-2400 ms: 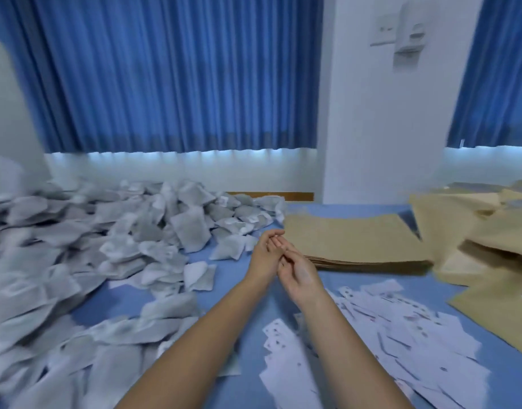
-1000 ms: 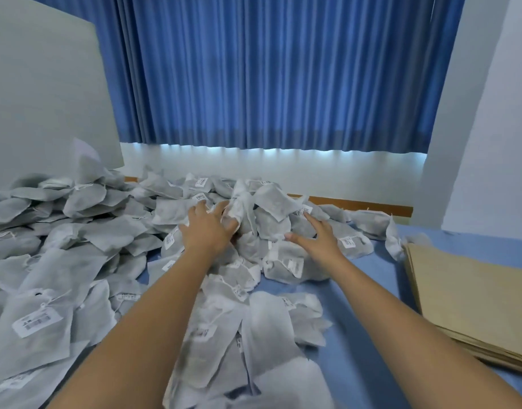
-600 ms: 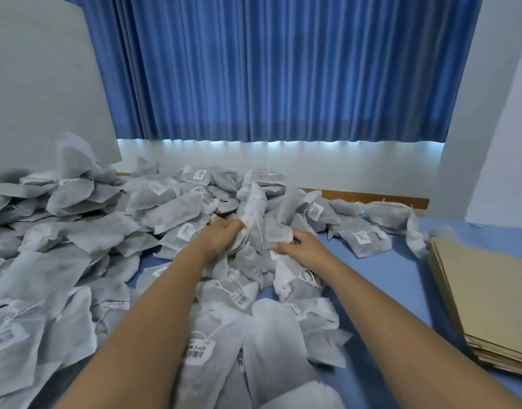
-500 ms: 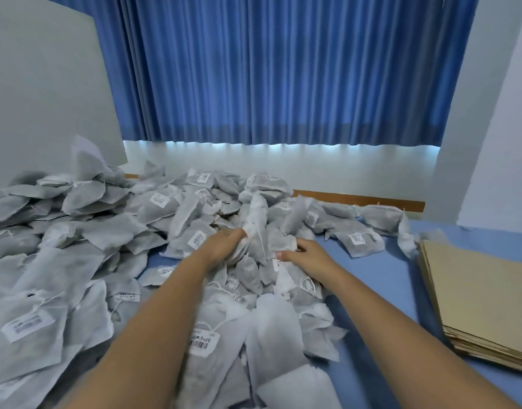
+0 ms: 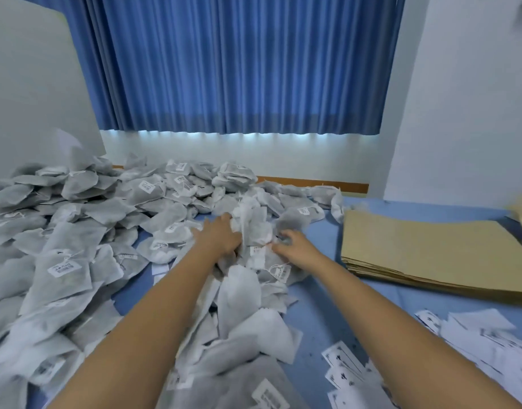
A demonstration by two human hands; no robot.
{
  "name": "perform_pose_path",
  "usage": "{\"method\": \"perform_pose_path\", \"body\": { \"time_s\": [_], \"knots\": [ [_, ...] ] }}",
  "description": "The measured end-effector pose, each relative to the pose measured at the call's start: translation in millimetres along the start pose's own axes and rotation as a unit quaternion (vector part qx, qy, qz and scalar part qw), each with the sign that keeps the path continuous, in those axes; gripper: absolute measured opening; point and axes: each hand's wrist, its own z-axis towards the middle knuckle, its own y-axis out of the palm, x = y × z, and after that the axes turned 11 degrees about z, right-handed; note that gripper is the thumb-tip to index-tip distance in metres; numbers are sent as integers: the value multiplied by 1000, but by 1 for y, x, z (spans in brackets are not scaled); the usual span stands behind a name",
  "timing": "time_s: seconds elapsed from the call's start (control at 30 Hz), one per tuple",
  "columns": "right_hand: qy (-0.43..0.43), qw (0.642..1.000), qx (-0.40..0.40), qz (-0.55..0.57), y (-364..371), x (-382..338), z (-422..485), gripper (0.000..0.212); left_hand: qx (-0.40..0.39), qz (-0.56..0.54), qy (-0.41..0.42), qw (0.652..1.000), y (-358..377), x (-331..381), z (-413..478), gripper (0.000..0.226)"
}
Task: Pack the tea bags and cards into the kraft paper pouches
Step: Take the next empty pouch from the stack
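Grey-white mesh tea bags [image 5: 171, 214], tagged and on strings, lie heaped over the blue surface [image 5: 321, 296] from 7 o'clock round to 12. Both arms reach to centre frame.

Left hand [image 5: 219, 236]: fingers curled into a bunch [image 5: 252, 224] of bags, gripping it. The bunch stands up out of the heap, long axis roughly 12–6.

Right hand [image 5: 296, 250]: just at 3 o'clock of the bunch, fingertips against bag fabric on its near side. Blur here, so I cannot tell whether it pinches a bag or only touches.

Pouches [image 5: 425, 246]: flat kraft stack at 3 o'clock of the right hand, near but apart from it, long edge running about 9–3. No pouch is opened or in hand.

Cards [image 5: 490, 335]: loose white slips at 4–5 o'clock, bottom right, untouched.

Judgement: the step is gathering bags, an early stage for this pouch. The bunch must travel toward 3 o'clock to reach the stack. The right hand is the nearer one to the pouches, so it looks better placed to fetch one while the left keeps the bags. Risk: strings snagging and dragging extra bags.

Background: blue curtain [image 5: 239, 69] at 12, white board [image 5: 32, 98] at 10.
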Motion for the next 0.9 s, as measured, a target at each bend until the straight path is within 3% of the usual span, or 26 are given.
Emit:
{"method": "perform_pose_path", "body": {
  "time_s": [0.1, 0.2, 0.33, 0.4, 0.5, 0.6, 0.67, 0.77, 0.9],
  "knots": [
    [1, 998, 41, -40, -26, 2, -18, 43, 71, 31, 9, 997, -3, 29, -18, 55],
    [-8, 983, 174, -56, -64, 15, -43, 20, 124, 40, 1, 992, -8, 53, -33, 55],
    [41, 942, 318, -102, -131, 46, -82, 17, 147, 38, 47, 987, -15, 96, -49, 52],
    [89, 927, 307, -198, -159, 61, -103, 27, 157, 26, 111, 981, -12, 125, -59, 46],
    [122, 913, 177, -348, -178, 77, -123, 36, 149, 37, 199, 968, 10, 171, -78, 44],
    [45, 875, 130, -465, -178, 86, -133, 7, 123, 122, 295, 940, 40, 212, -93, 55],
    [6, 854, 157, -497, -175, 86, -138, 13, 126, 144, 344, 919, 56, 232, -100, 61],
    [-13, 866, 168, -471, -165, 79, -148, 21, 116, 117, 357, 919, 69, 247, -111, 48],
    [20, 951, 179, -251, -158, 66, -169, 32, 151, 37, 326, 932, 66, 239, -113, 38]
  ]
}}
